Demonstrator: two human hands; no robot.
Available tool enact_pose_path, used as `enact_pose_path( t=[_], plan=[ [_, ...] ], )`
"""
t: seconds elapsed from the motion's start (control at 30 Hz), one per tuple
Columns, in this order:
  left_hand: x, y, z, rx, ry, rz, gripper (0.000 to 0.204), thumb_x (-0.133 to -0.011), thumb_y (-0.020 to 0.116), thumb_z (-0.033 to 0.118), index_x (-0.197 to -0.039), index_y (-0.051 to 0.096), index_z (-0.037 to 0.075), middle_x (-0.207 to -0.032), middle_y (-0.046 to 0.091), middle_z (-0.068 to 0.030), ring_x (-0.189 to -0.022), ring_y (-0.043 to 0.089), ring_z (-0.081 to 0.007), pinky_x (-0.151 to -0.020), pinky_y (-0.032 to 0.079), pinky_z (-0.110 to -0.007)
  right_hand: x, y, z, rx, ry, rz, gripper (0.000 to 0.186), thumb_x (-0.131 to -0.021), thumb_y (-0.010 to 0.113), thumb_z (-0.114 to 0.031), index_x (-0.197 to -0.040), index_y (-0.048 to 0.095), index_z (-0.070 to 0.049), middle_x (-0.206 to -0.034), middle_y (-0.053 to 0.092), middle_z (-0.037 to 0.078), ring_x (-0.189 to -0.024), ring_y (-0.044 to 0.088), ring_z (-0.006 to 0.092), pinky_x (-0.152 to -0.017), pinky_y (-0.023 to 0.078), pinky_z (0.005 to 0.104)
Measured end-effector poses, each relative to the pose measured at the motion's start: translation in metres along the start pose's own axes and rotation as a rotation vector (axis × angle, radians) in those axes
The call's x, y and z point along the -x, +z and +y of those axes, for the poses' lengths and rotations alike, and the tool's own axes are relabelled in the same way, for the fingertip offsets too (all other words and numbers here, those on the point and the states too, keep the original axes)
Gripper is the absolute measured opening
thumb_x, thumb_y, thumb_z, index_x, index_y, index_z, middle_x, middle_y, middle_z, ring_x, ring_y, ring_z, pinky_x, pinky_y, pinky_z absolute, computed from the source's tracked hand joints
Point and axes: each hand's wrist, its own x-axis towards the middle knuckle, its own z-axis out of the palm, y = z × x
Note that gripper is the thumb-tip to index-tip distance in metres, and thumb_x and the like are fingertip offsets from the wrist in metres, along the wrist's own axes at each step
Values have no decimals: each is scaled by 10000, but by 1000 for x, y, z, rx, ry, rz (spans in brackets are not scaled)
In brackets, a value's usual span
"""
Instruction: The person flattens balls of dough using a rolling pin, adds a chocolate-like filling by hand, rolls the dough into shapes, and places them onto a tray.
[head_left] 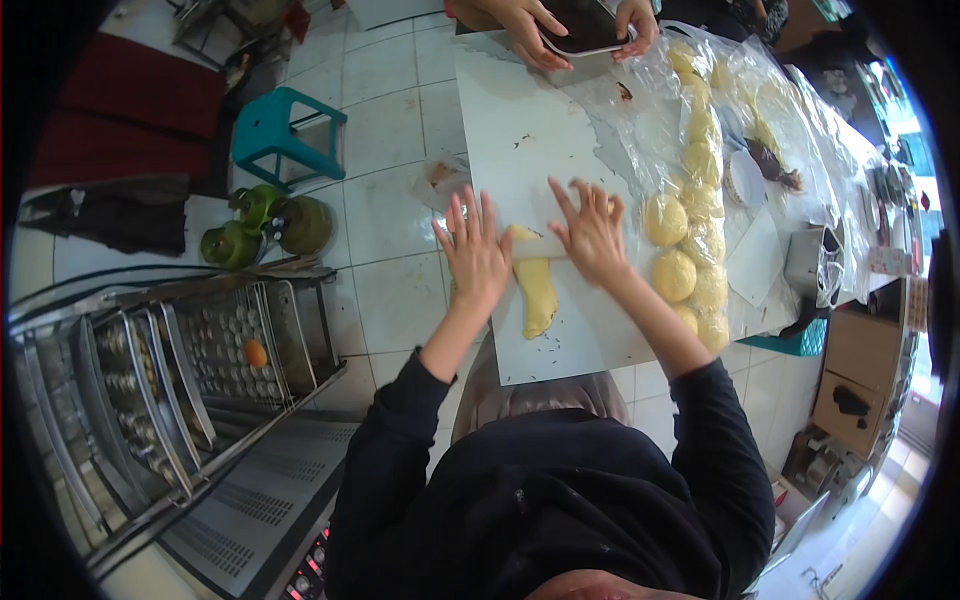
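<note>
A pale rolling pin [543,248] lies across a long, flattened strip of yellow dough [538,300] on the white tabletop [590,350]. The dough shows on both sides of the pin. My left hand [477,250] rests at the pin's left end, its fingers stretched out. At the right end is my right hand [592,235], fingers spread and slightly bent, gripping nothing. Beyond it to the right, several round yellow dough balls [674,275] sit in rows, many under clear plastic film [707,240]. Dark specks dot the tabletop around the strip.
Across the table another person's hands [540,30] hold a dark, pale-rimmed flat object [590,25]. A white round container [744,178] and a metal box [812,262] stand at right. To the left are a teal stool [270,135], green gas cylinders [262,205] and a tray rack [160,370].
</note>
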Motion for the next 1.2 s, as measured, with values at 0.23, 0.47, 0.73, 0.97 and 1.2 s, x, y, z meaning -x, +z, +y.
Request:
enact_pose_path(
  t=[0.23, 0.47, 0.73, 0.97, 1.2],
  plan=[
    [-90, 1, -5, 351, -275, -77, 422, -878, 347, 338, -1066, 386, -38, -1072, 390, -273, -851, 542, -376, -651, 465, -460, -59, -2, 21, -160, 31, 55, 414, -805, 451, -462, -890, 520, -63, -834, 548, 64, -849, 493, 217, -777, 324, 370],
    [-86, -5, -3, 324, -337, -34, 385, -876, 353, 345, -945, 405, -30, -942, 463, -239, -713, 565, -384, -633, 473, -442, -17, 1, 5, -151, -165, -36, 375, -775, 512, -446, -747, 496, -73, -620, 528, 51, -618, 523, 230, -579, 408, 336],
    [-32, -12, 14, 243, -263, -121, 342, -867, 375, 329, -1031, 432, 34, -1120, 447, -181, -1112, 407, -298, -981, 137, -535, 2, -9, 9, -228, 9, -50, 413, -837, 436, -416, -1012, 502, -48, -1024, 494, 86, -1002, 431, 231, -832, 320, 389],
    [22, 5, 16, 143, -211, 69, 507, -873, 350, 345, -1304, 282, 87, -1392, 183, -105, -1294, 131, -263, -1012, 8, -537, 38, 15, -18, -29, 26, -21, 564, -874, 299, -415, -1326, 231, -85, -1389, 190, 109, -1294, 140, 252, -1025, 43, 510],
    [142, 0, 42, 88, -43, 160, 510, -834, 442, 224, -1308, 290, 113, -1337, 287, -101, -1203, 284, -298, -976, 201, -518, 149, -4, -31, -261, -109, 48, 523, -799, 472, -130, -1299, 317, -149, -1304, 339, 85, -1162, 346, 275, -977, 232, 437]
  ],
)
